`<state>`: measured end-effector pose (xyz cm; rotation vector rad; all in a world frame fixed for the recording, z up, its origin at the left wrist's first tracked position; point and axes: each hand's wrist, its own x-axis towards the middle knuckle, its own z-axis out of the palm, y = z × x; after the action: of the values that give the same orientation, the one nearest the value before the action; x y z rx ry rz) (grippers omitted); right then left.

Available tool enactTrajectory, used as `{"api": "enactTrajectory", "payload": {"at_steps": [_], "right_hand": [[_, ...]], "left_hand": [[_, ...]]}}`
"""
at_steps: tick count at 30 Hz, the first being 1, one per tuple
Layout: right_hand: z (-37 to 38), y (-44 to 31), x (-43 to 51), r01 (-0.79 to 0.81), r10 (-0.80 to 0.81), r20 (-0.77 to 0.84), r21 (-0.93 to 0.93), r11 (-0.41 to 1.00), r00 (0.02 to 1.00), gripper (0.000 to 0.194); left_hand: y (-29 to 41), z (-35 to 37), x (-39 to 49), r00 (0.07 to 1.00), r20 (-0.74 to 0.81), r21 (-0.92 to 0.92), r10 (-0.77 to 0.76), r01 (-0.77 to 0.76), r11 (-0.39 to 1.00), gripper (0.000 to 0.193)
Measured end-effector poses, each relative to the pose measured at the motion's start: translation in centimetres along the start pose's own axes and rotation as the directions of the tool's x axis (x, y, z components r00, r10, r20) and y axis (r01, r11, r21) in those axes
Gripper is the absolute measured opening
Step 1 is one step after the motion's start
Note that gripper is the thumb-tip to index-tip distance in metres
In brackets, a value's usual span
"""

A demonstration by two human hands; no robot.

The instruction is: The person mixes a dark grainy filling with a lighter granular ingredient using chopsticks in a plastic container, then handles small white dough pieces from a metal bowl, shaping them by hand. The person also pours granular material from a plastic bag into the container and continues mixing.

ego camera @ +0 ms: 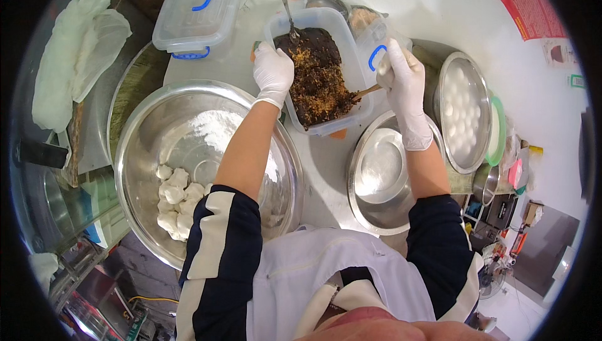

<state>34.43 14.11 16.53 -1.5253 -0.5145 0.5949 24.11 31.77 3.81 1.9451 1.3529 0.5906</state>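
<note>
My gloved left hand (274, 70) grips the left rim of a clear plastic tub (350, 59). Inside the tub lies a dark, sticky filling (322, 47) topped with orange-brown crumbs. In my gloved right hand (400, 70) is the handle of a wooden utensil (368, 92), whose far end sits in the filling at the tub's right side. A metal spoon (286, 7) stands in the filling near the back left corner. Nearer me on the left, a large steel bowl (127, 153) holds white dough pieces (174, 195) and white powder (218, 129).
A steel basin (360, 200) stands at the front right, and a steel tray of white balls (463, 101) lies beyond it. A lidded clear box with blue handles (197, 7) is at the back left. Bags (364, 19) lie behind the tub.
</note>
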Motion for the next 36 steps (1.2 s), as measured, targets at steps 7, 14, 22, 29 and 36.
{"api": "enactTrajectory", "payload": {"at_steps": [7,14,22,29,36], "right_hand": [[1.9,1.5,-2.2,-0.024,0.079,0.104,-0.453,0.891,0.991,0.053],[0.1,3.5,-0.1,0.316,0.246,0.351,-0.933,0.171,0.903,0.022],[-0.7,3.3,2.0,0.701,0.792,0.361,-0.703,-0.116,0.492,0.019],[-3.6,5.7,2.2,0.443,0.683,0.299,-0.896,-0.039,0.666,0.036],[-5.0,5.3,-0.3,0.081,0.597,0.148,-0.987,0.138,0.789,0.042]], "left_hand": [[-0.3,0.2,0.0,0.999,-0.011,0.02,0.044,-0.044,0.999,0.021],[-0.2,0.1,0.2,0.999,0.034,0.017,-0.018,0.017,1.0,0.023],[0.0,-0.2,0.0,0.999,0.032,0.024,0.008,-0.009,1.0,0.023],[-0.1,-0.2,0.1,0.999,0.036,0.024,0.002,-0.003,1.0,0.023],[-0.4,0.4,0.2,0.999,0.015,0.043,0.033,-0.034,0.999,0.021]]}}
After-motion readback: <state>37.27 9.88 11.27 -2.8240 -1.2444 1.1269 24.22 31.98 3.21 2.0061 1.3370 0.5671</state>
